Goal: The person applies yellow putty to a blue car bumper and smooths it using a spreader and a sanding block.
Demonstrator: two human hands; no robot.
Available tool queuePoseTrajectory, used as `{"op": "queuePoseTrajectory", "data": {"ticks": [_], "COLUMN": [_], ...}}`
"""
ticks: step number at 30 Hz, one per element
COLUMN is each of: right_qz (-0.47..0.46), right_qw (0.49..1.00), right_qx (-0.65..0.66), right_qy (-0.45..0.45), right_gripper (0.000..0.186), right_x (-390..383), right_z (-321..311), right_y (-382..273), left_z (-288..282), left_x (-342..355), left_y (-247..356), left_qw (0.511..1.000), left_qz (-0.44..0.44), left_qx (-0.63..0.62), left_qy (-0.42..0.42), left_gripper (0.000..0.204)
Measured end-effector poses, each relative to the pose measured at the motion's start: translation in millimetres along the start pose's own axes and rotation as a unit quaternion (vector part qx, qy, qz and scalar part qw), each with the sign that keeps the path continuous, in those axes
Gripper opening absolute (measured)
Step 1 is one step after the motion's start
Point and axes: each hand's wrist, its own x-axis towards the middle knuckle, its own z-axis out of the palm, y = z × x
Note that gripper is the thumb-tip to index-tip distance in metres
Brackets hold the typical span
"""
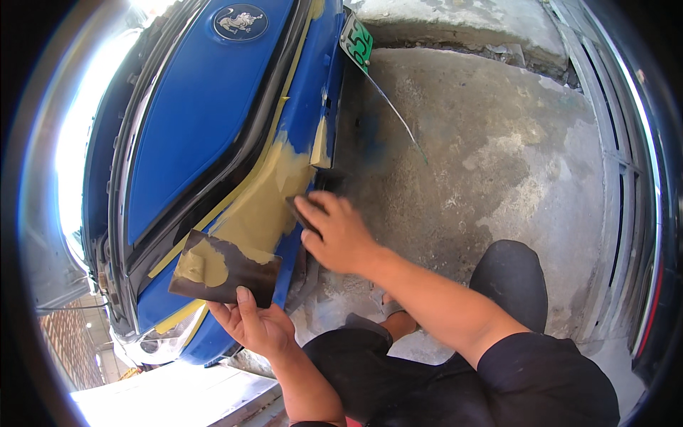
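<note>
A blue vehicle front (192,92) fills the left half, with yellow masking tape along its black trim and a broad patch of yellowish putty (249,206) on its lower panel. My left hand (252,327) grips a dark flat plate (248,281) by its near edge, with lumps of the same putty on top. My right hand (334,231) is closed on a dark flat spreader (297,211), held against the putty patch at its right side; much of the spreader is hidden by the fingers.
A green plate (356,43) hangs at the vehicle's corner. Concrete floor (469,149) lies to the right, up to a step (455,18) and metal bars (612,178). My bent knee (509,285) and sandalled foot (391,313) are below; a brick wall (67,334) shows at lower left.
</note>
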Motion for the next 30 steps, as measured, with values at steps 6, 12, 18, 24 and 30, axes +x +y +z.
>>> {"op": "queuePoseTrajectory", "data": {"ticks": [6,12,18,24,30], "right_qz": [-0.182,-0.205,-0.210,-0.237,-0.233], "right_qw": [0.969,0.966,0.966,0.957,0.958], "right_qx": [-0.159,-0.154,-0.152,-0.165,-0.168], "right_qy": [0.045,0.018,0.011,0.024,0.007], "right_gripper": [0.054,0.054,0.057,0.056,0.056], "right_x": [49,36,42,70,58], "right_z": [-35,-12,-30,-35,-36], "right_y": [19,26,29,34,44], "left_z": [0,-5,-5,-5,-10], "left_x": [-1,0,2,1,3], "left_y": [4,4,3,2,0], "left_qw": [1.000,1.000,1.000,1.000,1.000], "left_qz": [-0.003,-0.005,-0.005,-0.007,-0.005], "left_qx": [-0.001,-0.004,0.003,-0.021,-0.010], "left_qy": [-0.003,-0.017,-0.010,-0.021,-0.013], "left_gripper": [0.051,0.051,0.052,0.051,0.048]}}
